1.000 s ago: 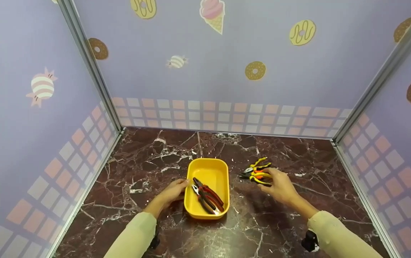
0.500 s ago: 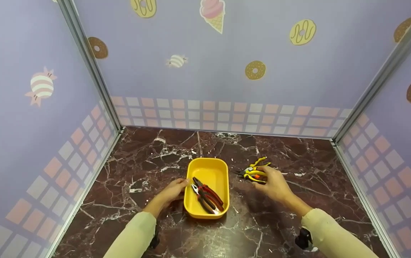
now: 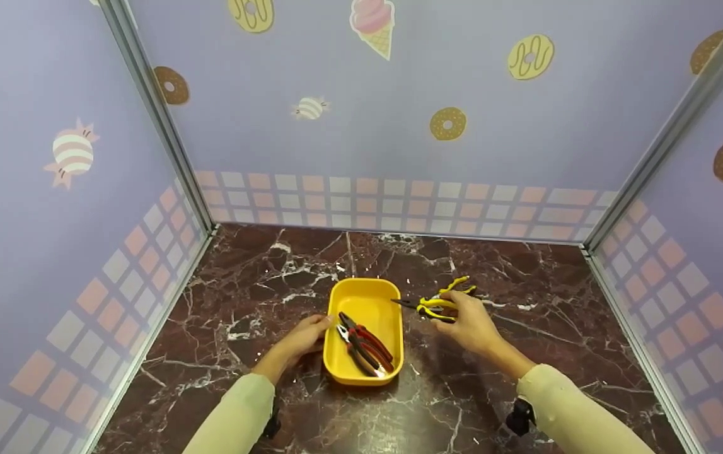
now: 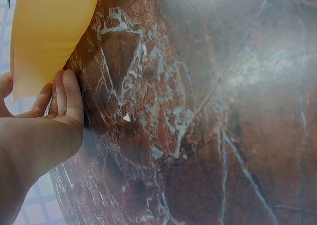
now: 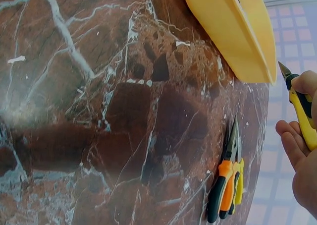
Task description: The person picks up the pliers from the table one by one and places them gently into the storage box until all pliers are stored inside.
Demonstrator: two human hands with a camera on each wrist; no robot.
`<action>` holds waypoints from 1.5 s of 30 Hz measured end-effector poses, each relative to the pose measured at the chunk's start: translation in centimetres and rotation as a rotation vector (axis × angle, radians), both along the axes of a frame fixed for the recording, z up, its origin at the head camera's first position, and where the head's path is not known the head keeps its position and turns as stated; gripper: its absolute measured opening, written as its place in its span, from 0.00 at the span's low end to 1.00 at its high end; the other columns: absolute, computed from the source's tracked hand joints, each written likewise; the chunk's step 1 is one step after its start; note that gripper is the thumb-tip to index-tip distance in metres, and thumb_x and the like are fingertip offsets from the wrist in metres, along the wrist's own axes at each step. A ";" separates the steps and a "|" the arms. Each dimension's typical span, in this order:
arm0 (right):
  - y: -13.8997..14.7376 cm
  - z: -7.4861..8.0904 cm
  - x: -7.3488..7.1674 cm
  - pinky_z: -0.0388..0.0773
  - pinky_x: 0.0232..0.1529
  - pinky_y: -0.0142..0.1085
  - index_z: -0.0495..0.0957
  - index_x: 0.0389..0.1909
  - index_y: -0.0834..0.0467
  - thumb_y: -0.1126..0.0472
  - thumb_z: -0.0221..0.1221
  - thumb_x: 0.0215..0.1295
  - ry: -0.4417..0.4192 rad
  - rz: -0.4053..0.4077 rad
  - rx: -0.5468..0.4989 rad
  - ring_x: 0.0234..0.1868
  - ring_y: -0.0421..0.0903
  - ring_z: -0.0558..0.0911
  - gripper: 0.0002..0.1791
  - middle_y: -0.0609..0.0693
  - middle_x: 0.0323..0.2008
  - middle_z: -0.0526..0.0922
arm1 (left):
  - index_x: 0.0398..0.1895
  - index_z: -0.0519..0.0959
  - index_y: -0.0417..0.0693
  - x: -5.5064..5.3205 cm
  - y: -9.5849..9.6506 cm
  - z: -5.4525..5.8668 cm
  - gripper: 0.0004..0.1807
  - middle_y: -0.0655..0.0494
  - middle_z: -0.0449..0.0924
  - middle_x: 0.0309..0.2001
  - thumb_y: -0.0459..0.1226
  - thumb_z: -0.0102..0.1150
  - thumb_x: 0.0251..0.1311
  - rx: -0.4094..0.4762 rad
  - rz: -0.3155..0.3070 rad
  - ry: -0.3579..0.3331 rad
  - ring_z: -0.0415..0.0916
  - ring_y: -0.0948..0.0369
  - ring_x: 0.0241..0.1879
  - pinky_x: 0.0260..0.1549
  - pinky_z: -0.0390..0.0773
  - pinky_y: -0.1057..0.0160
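Observation:
My left hand (image 3: 303, 334) holds the left wall of a yellow plastic tray (image 3: 361, 295), thumb at the rim and fingers against the outer side (image 4: 67, 98). Inside the tray lie two pliers (image 3: 367, 350) with dark and red handles, side by side at a slant. Right of the tray, my right hand (image 3: 476, 325) grips yellow-and-black needle-nose pliers (image 3: 427, 307) by the handles, raised above the table in the right wrist view. Their dark pointed tip overlaps the tray's right rim in the head view.
Behind my right hand, yellow-handled pliers (image 3: 460, 285) lie on the dark marbled table (image 3: 273, 258). Orange-and-black-handled pliers (image 5: 225, 183) lie beside them in the right wrist view. Patterned panels (image 3: 399, 151) enclose the back and both sides.
My right hand has picked the needle-nose pliers up from beside the others and carried them left to the tray's right rim. My left hand and the tray have stayed in place.

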State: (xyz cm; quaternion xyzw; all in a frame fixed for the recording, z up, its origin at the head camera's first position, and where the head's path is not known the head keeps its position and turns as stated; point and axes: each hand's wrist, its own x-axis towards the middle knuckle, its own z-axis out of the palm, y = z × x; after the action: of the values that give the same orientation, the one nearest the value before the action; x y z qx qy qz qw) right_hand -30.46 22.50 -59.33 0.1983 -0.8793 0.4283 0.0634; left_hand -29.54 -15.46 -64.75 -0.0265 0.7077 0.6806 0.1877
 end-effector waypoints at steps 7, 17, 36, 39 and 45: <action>-0.9 0.0 0.0 0.88 0.51 0.50 0.79 0.55 0.70 0.69 0.78 0.54 0.014 -0.001 0.009 0.47 0.63 0.89 0.28 0.64 0.50 0.85 | 0.68 0.68 0.26 -0.1 0.0 -0.3 0.26 0.30 0.78 0.61 0.43 0.47 0.85 -0.009 -0.003 -0.001 0.80 0.44 0.60 0.60 0.83 0.47; -2.5 -0.2 0.1 0.89 0.48 0.50 0.80 0.55 0.66 0.64 0.79 0.56 -0.001 -0.002 0.031 0.45 0.53 0.90 0.27 0.62 0.49 0.87 | 0.68 0.69 0.27 -0.2 0.1 -0.4 0.25 0.31 0.78 0.60 0.43 0.47 0.85 -0.002 0.007 -0.013 0.81 0.45 0.59 0.59 0.84 0.48; -5.2 0.1 0.3 0.89 0.48 0.46 0.83 0.54 0.64 0.62 0.80 0.55 -0.017 -0.032 0.000 0.48 0.59 0.90 0.27 0.60 0.48 0.88 | 0.68 0.67 0.24 0.1 0.2 0.0 0.26 0.27 0.76 0.62 0.42 0.45 0.85 0.005 0.009 0.004 0.78 0.39 0.63 0.62 0.81 0.44; -5.6 -0.1 0.3 0.89 0.46 0.40 0.82 0.55 0.66 0.63 0.80 0.56 -0.031 -0.012 -0.031 0.47 0.56 0.91 0.27 0.60 0.47 0.89 | 0.69 0.67 0.26 0.0 0.1 -0.1 0.26 0.29 0.77 0.62 0.42 0.46 0.85 -0.003 0.006 -0.005 0.78 0.40 0.62 0.61 0.82 0.45; -6.5 -0.3 0.4 0.89 0.46 0.40 0.82 0.55 0.66 0.62 0.80 0.56 -0.042 -0.031 -0.030 0.44 0.50 0.91 0.27 0.60 0.44 0.91 | 0.68 0.68 0.27 -0.1 0.1 -0.3 0.26 0.31 0.77 0.62 0.43 0.45 0.85 -0.007 0.003 -0.005 0.80 0.44 0.60 0.59 0.83 0.48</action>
State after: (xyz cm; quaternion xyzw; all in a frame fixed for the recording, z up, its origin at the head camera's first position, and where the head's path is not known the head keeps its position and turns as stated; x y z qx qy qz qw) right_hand -30.10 16.03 -59.65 0.1748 -0.8768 0.4445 0.0547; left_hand -29.65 -15.33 -65.00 -0.0301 0.7095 0.6784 0.1882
